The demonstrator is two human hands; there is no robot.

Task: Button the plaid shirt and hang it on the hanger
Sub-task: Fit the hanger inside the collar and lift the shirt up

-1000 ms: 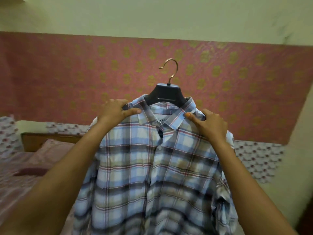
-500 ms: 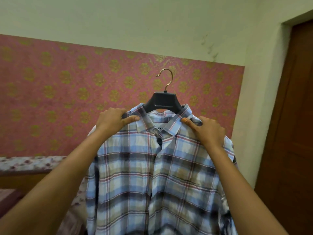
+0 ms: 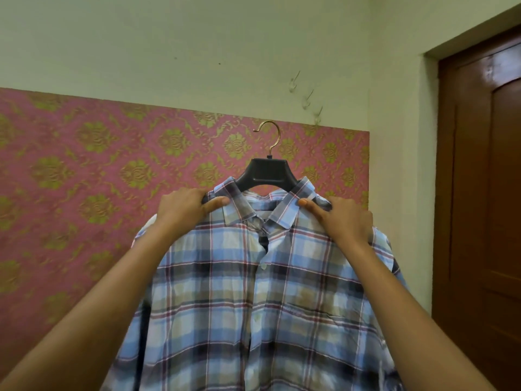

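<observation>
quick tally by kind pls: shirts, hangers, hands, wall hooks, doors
plaid shirt: 1
hanger: 1
hands: 2 (left hand, right hand, each holding a shoulder of the shirt)
wall hooks: 3
door: 1
total: 8

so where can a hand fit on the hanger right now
Free: the gold hook and the hanger's dark neck, bordered below by the collar. Crowded: both shoulders, where the left hand and right hand grip the plaid shirt.
</observation>
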